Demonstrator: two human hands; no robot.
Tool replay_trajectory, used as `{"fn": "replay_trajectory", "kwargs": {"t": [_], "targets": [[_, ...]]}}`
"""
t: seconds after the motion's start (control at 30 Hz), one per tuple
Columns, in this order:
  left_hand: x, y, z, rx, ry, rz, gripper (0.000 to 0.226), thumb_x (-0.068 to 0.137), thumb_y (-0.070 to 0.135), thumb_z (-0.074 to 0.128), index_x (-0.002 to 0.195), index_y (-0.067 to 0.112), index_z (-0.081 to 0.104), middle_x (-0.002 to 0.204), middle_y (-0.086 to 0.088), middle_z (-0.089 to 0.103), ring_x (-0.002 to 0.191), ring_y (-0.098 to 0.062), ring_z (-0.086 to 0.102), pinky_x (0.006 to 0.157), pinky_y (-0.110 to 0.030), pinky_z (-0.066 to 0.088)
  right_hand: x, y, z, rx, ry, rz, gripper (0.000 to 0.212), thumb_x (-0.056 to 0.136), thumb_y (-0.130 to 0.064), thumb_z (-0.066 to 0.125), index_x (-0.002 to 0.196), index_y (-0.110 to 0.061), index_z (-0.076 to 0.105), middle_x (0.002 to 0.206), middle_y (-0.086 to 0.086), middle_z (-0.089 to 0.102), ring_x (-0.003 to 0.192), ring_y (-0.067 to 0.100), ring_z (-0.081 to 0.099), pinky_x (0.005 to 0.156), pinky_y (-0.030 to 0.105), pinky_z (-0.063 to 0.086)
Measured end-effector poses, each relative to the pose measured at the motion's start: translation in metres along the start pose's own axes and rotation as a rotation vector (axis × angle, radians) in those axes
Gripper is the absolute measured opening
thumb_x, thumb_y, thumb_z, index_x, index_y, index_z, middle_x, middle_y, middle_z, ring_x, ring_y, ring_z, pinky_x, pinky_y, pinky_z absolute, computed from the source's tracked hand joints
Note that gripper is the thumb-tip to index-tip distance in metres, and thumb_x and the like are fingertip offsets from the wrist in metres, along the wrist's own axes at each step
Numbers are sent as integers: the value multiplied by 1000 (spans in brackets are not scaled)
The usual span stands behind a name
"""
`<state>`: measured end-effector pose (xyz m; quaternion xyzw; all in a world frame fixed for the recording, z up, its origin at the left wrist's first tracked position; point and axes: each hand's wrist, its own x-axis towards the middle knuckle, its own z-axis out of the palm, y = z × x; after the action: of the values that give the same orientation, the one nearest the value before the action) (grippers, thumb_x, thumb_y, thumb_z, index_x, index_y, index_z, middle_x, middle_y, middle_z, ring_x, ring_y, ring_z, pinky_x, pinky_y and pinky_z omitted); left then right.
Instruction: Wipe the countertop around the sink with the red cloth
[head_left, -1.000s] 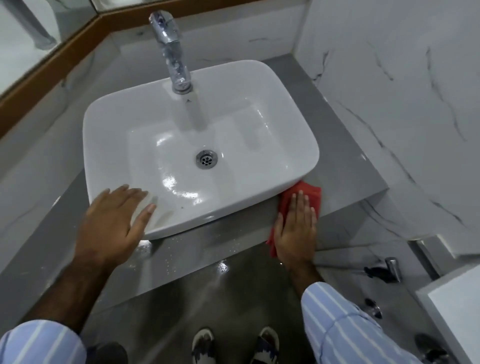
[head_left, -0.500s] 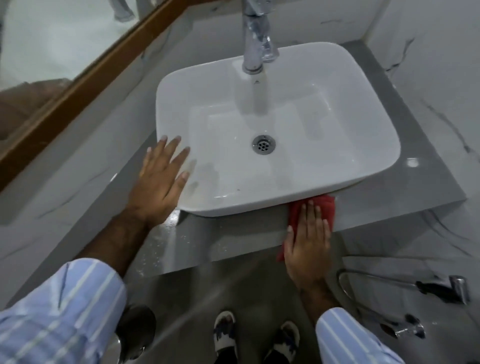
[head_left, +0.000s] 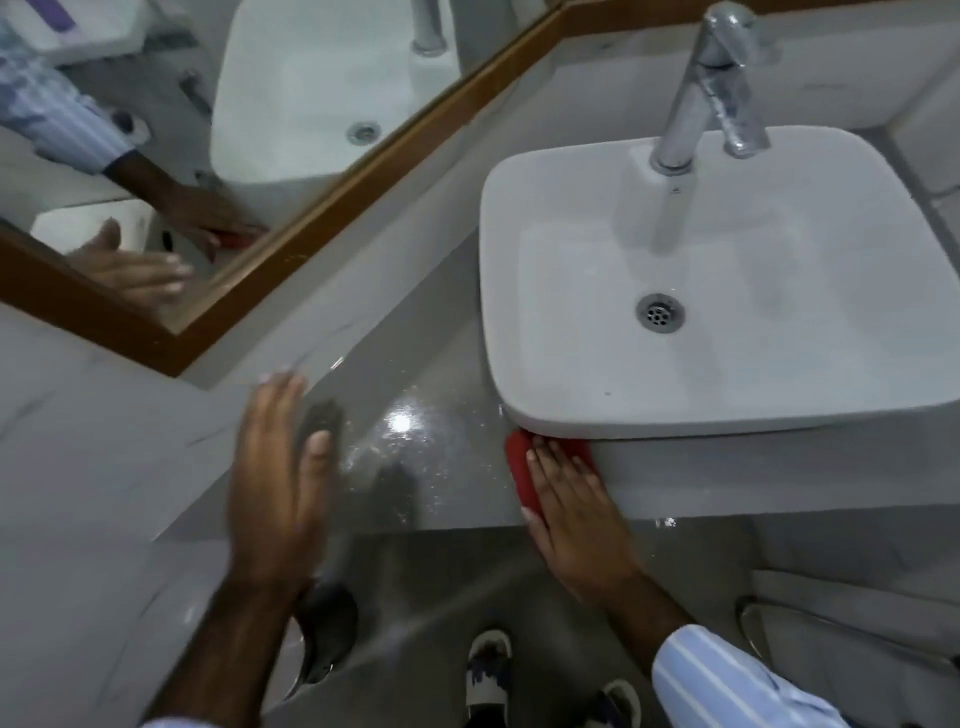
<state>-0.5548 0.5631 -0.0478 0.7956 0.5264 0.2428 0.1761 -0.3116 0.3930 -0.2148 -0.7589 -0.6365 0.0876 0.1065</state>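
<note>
A white rectangular sink (head_left: 727, 395) stands on a grey speckled countertop (head_left: 415, 457). My right hand (head_left: 576, 514) lies flat on the red cloth (head_left: 519, 475), pressing it to the counter under the sink's front left corner. Most of the cloth is hidden beneath the hand. My left hand (head_left: 278, 483) is off the sink, fingers straight and together, above the counter's left part near the wall; it holds nothing. Water droplets glisten on the counter between the two hands.
A chrome tap (head_left: 711, 88) rises at the sink's back. A wood-framed mirror (head_left: 322, 208) runs along the left wall and reflects both hands. Marble walls border the counter. Below the front edge are the floor, my shoes (head_left: 488, 670) and a hose (head_left: 831, 623) at right.
My right hand has slid the red cloth leftward along the sink's front edge to its left corner. My left hand has lifted off the sink rim and moved left over the counter.
</note>
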Motion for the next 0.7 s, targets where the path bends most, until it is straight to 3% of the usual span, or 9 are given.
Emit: {"fn": "replay_trajectory", "kwargs": {"t": [0.1, 0.2, 0.33, 0.47, 0.7], "targets": [[-8, -41, -37, 196, 218, -15, 67, 106, 43, 31, 155, -2, 36, 168, -21, 29, 160, -29, 14, 131, -44, 11, 34, -23, 2, -35, -19, -137, 66, 106, -43, 36, 159, -3, 31, 169, 13, 28, 156, 28, 27, 124, 45, 27], [0, -64, -55, 336, 283, -38, 73, 104, 47, 34, 157, -3, 32, 170, -24, 20, 159, -40, 11, 129, -58, 11, 69, -46, 4, -45, -47, -149, 67, 108, -43, 31, 161, -2, 25, 170, 15, 25, 158, 29, 21, 128, 46, 21], [9, -85, -64, 503, 265, -1, 78, 103, 51, 38, 162, 1, 22, 172, -23, 13, 159, -42, 7, 128, -61, 8, 121, -66, 11, -24, -29, -77, 67, 107, -40, 35, 160, 0, 24, 169, 21, 26, 157, 35, 23, 127, 49, 24], [19, -98, -76, 643, 311, -10, 84, 105, 56, 37, 163, 1, 13, 172, -26, 10, 159, -45, 8, 128, -61, 5, 173, -78, 10, -23, -49, 57, 67, 108, -39, 26, 160, 4, 21, 169, 25, 21, 159, 36, 16, 128, 51, 17], [23, -117, -87, 751, 288, 17, 85, 106, 58, 34, 165, 3, 6, 172, -17, -6, 160, -36, -3, 128, -62, 4, 89, -92, -7, 25, -79, 258, 72, 108, -46, 32, 164, -5, 12, 172, 15, 17, 158, 28, 21, 126, 45, 27]]}}
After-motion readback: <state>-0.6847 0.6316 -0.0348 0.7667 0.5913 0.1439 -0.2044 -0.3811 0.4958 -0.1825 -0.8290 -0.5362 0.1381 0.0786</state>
